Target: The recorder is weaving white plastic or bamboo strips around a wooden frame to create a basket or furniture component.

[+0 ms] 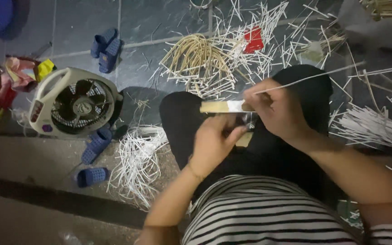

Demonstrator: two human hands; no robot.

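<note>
A small white fan lies on the floor beside blue slippers; over the lap, the left hand is clenched around a flat wooden tool; the right hand pinches a thin white strip; white strips are scattered around.

Blue slippers, black-and-white striped shirt
</note>
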